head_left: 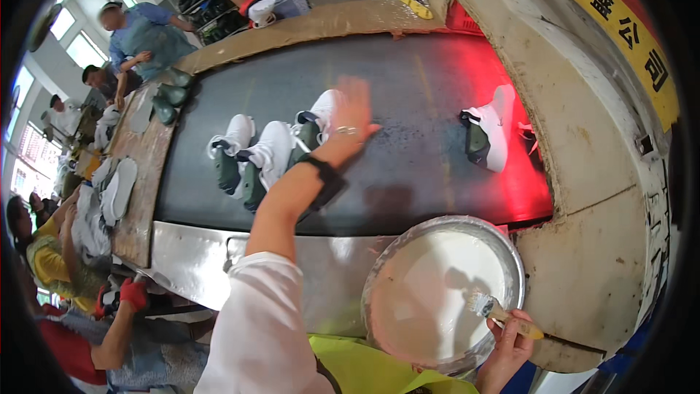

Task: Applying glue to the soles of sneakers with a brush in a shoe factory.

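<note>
My left hand (353, 111), slightly blurred, stretches out over the dark belt (408, 190) with its fingers extended. Right beside it stands a white and green sneaker (321, 111), partly covered by my hand and arm. Two more such sneakers, a nearer one (271, 152) and one further left (235, 142), are grouped with it. At lower right my right hand (512, 343) is closed around the wooden handle of a paintbrush (485, 305). Its bristles hang over a round metal basin (373, 277) of creamy white liquid.
Under red light another sneaker (490, 130) stands by a beige machine housing (583, 124). Green shoe forms (171, 95) and pale soles (120, 190) lie on the wooden side ledge (138, 219). Several co-workers stand left and beyond; one red-gloved hand (251, 1) holds a white shoe.
</note>
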`<state>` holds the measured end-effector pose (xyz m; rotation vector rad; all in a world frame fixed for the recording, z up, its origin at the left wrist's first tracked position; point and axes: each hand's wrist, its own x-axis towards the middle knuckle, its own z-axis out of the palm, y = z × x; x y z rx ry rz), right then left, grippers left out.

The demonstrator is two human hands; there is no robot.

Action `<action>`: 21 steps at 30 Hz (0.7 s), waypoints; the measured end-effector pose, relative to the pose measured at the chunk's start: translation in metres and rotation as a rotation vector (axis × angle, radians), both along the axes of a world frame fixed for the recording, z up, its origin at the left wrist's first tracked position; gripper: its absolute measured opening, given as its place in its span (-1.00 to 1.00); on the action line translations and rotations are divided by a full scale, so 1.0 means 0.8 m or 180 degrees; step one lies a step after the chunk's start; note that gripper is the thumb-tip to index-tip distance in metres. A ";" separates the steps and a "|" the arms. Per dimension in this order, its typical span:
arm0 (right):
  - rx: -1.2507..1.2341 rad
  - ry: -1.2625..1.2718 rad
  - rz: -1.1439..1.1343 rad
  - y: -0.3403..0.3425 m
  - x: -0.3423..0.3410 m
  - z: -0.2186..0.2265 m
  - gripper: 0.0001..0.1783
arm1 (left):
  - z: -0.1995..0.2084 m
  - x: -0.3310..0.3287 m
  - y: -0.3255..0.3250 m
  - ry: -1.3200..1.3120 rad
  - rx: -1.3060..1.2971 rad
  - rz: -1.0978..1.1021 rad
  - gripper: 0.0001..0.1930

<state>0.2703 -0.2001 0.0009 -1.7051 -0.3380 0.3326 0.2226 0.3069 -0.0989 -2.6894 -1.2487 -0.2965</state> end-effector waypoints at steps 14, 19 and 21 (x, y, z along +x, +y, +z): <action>0.0213 0.0141 0.0251 0.032 -0.020 0.024 -0.69 | -0.011 -0.104 0.027 -0.1388 -0.1292 0.1870 -0.25; 0.0059 -0.0224 0.0451 0.001 -0.023 0.023 -0.65 | 0.011 -0.128 -0.003 -0.1045 -0.2142 0.1791 -0.37; 0.0204 0.0204 -0.0244 -0.016 -0.028 0.008 -0.70 | 0.040 -0.146 -0.036 -0.1531 -0.3103 0.1364 -0.15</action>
